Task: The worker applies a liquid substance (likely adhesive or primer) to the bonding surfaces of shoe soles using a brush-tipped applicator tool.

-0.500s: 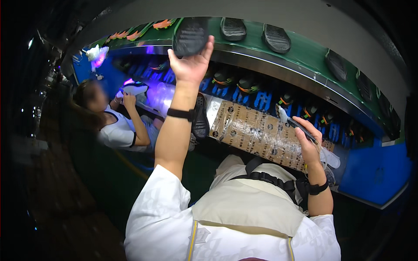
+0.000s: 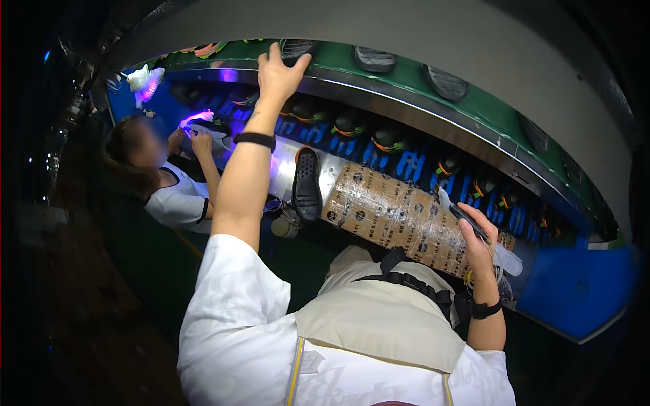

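Left hand: the left hand (image 2: 277,71) is stretched far up and forward, fingers spread over the near end of a dark shoe sole (image 2: 296,47) lying on the green belt (image 2: 487,108); whether it grips or only presses cannot be told.
Right hand: the right hand (image 2: 476,237) is curled round a dark pen-like tool (image 2: 467,220), pinching it, held low over the worktop.
Progress: judged from the layout, one black sole (image 2: 307,184) already lies on the worktop below the left forearm; more soles (image 2: 374,59) ride the belt to the right of the left hand, untouched.
Surface: a worktop with a cardboard sheet (image 2: 399,213) wrapped in clear film, just left of the right hand.
Room: dim factory line, blue racks (image 2: 406,166) beyond the cardboard; a co-worker (image 2: 172,193) works under purple light to the left of the left arm.
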Demonstrator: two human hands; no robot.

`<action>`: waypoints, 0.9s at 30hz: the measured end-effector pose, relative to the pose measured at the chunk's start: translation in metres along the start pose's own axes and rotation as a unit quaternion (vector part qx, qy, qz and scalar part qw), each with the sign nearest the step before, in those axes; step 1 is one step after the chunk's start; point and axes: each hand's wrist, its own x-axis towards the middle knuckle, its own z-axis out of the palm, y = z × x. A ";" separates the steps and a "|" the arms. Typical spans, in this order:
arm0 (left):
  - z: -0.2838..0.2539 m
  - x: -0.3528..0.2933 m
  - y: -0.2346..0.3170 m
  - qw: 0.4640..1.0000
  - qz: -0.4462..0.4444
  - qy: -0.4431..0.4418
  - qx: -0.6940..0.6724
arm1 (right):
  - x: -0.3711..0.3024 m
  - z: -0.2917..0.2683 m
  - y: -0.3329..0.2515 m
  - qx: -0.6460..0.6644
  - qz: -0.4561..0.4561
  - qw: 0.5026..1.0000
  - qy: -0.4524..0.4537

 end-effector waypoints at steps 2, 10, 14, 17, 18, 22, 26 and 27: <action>0.016 0.021 -0.026 0.997 0.049 -0.049 0.015 | 0.003 0.002 0.002 -0.013 -0.001 1.000 -0.006; 0.017 0.106 -0.074 0.973 0.141 -0.180 -0.012 | 0.015 0.003 0.010 -0.054 0.026 0.998 0.025; -0.010 0.136 -0.101 0.971 0.143 -0.189 0.021 | 0.019 0.005 0.007 -0.104 0.049 0.993 0.033; -0.006 0.147 -0.101 0.968 0.155 -0.196 0.037 | 0.021 0.008 0.011 -0.102 0.022 0.994 0.044; -0.003 0.149 -0.102 0.966 0.157 -0.200 0.041 | 0.023 0.009 0.011 -0.084 0.029 0.995 0.042; -0.005 0.149 -0.096 0.962 0.161 -0.212 0.055 | 0.028 0.017 0.011 -0.015 0.067 0.997 0.046; -0.019 0.130 -0.091 0.963 0.169 -0.200 0.062 | 0.033 0.013 0.023 -0.017 0.058 0.998 0.024; -0.022 0.126 -0.090 0.964 0.172 -0.195 0.062 | 0.034 0.012 0.025 -0.007 0.061 0.998 0.025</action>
